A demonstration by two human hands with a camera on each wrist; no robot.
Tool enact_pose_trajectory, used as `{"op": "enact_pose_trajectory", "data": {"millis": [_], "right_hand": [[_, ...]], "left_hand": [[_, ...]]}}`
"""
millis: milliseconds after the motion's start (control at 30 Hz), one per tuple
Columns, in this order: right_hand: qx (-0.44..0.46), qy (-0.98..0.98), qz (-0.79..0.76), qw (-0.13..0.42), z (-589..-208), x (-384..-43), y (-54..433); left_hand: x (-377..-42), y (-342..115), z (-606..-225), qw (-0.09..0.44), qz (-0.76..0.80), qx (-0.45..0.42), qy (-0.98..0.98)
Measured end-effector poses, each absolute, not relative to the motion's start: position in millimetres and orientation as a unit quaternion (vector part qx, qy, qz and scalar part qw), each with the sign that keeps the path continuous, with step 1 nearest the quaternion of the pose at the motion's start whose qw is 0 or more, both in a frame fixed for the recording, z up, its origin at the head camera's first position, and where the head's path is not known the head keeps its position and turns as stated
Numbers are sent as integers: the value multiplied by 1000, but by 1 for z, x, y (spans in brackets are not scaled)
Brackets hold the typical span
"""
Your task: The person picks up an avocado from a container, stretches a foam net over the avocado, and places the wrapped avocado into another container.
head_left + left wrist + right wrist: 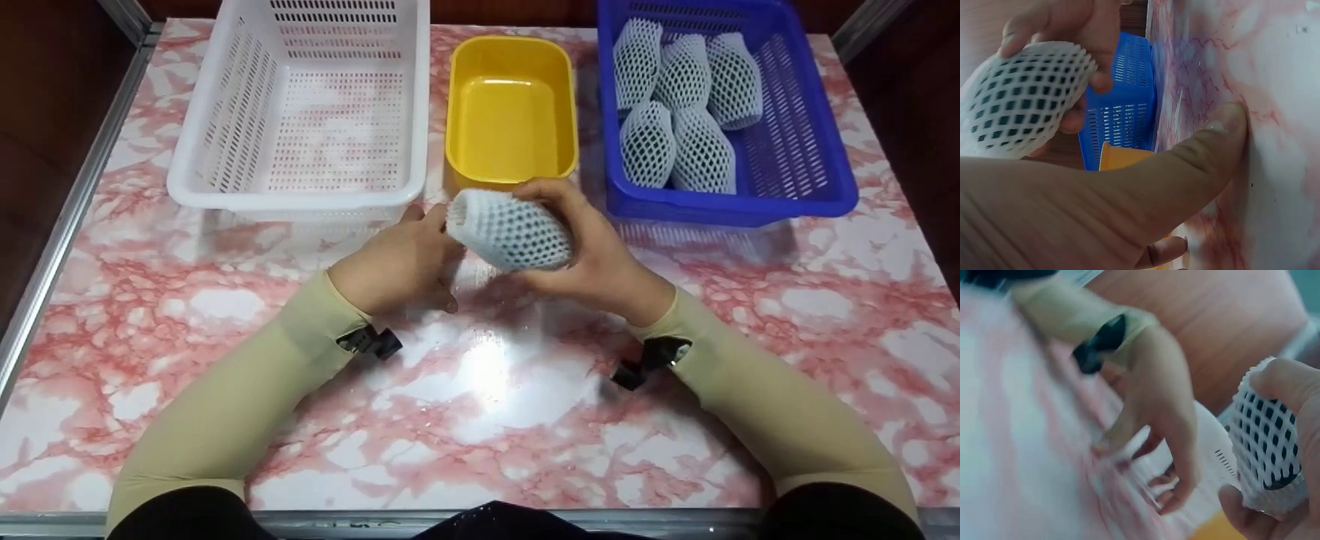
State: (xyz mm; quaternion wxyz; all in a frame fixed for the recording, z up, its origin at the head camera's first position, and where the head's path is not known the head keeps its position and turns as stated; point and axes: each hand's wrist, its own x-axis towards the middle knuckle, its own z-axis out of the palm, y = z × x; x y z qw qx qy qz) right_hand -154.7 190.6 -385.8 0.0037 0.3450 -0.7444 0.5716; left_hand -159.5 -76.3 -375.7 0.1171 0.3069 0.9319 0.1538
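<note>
In the head view my right hand point(600, 251) grips a white foam net sleeve point(510, 229) in front of the yellow tub, thumb below and fingers above. Something dark green shows through its mesh point(1022, 104) in the left wrist view; what it is cannot be told. The sleeve's narrow end points left, towards my left hand point(397, 259). That hand is low over the table with its fingers loosely bent and nothing in them. In the right wrist view a gap separates the left hand point(1165, 399) from the netted thing point(1266, 439).
A white slotted basket point(300, 201) stands at the back left. The yellow tub point(511, 112) is at the back middle. In the blue basket point(731, 206), back right, lie several similar netted things point(705, 150). The pink-and-white marbled table point(480, 435) lies under everything.
</note>
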Motion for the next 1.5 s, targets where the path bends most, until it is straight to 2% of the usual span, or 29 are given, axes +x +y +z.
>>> {"op": "enact_pose_trajectory", "data": {"millis": [133,333,467,633,833,1000,1333,1500], "right_hand": [[462,-779,397,150,-383,-152,189],[566,-763,182,254,-382,-142,187],[596,-749,102,270,-381,-138,185],[601,-747,88,271,-378,-136,186],[577,-749,136,295,-368,-143,196],[459,-814,194,298,-348,-155,217],[68,-927,244,276,-309,-197,293],[-97,-951,215,202,-299,-218,335]], "left_hand": [[-159,-77,-374,150,213,241,935],[-159,-79,-374,80,117,362,922],[-159,-77,-374,63,65,373,923],[-158,-78,-374,59,63,373,924],[-159,-78,-375,91,113,346,927],[-159,-75,-374,115,105,319,935],[-160,-72,-373,140,76,312,937],[-161,-74,-374,133,82,317,935]]}}
